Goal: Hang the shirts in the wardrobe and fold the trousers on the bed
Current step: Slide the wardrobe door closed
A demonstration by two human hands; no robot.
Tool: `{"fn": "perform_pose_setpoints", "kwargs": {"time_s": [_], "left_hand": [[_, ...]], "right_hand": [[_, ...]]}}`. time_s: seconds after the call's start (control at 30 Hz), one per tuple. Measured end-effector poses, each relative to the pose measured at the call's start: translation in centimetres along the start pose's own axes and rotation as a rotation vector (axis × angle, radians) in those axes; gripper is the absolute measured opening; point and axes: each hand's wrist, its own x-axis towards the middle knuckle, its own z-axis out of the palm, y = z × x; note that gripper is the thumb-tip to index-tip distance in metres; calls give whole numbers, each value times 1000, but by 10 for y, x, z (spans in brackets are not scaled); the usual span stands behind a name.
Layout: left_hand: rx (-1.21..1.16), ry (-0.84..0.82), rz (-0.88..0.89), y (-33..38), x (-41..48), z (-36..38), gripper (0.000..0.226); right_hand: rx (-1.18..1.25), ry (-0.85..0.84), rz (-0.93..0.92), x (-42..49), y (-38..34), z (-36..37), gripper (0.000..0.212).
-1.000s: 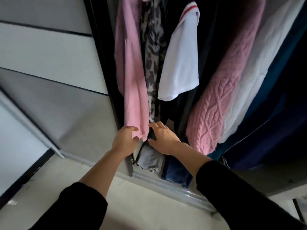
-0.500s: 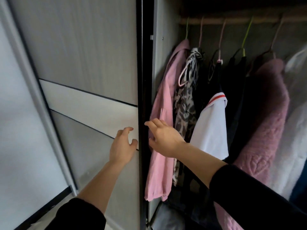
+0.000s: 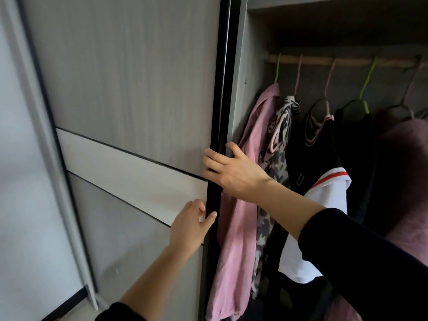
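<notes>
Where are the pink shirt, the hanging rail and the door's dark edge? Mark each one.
pink shirt [image 3: 234,246]: head view, on the lower half of its front.
hanging rail [image 3: 352,62]: head view, on bare wood between two hanger hooks.
door's dark edge [image 3: 221,89]: head view, on the strip's upper stretch.
</notes>
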Motion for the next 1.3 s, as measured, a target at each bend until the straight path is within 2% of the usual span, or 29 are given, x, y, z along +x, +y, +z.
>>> {"fn": "perform_pose_setpoints", "kwargs": {"time_s": [0.17, 0.4, 0.5, 0.53, 0.6, 0.7, 1.0, 1.2, 1.3], "left_hand": [[-1, -26, 3, 2, 7, 2, 34], [-25, -2, 28, 1, 0, -2, 31], [88, -141, 119, 5, -14, 8, 31], [90, -162, 92, 4, -20, 13, 33], [7, -101, -9, 2, -28, 21, 35], [-42, -67, -41, 6, -30, 25, 34], [-2, -188, 6, 60, -53, 45, 36], [-11, -299, 118, 105, -81, 62, 34], [65, -342, 218, 127, -95, 71, 29]], "right_hand": [[35, 62, -18, 3, 1, -1, 34], [48, 106, -18, 9, -4, -6, 28], [49, 113, -44, 7, -1, -7, 31], [44, 105, -56, 6, 0, -7, 31], [22, 108, -75, 2, 3, -6, 29], [34, 103, -99, -9, 9, -6, 29], [75, 107, -63, -82, 24, -11, 30], [59, 86, -12, -149, 36, -18, 26], [4, 72, 10, -187, 43, -22, 24]]}}
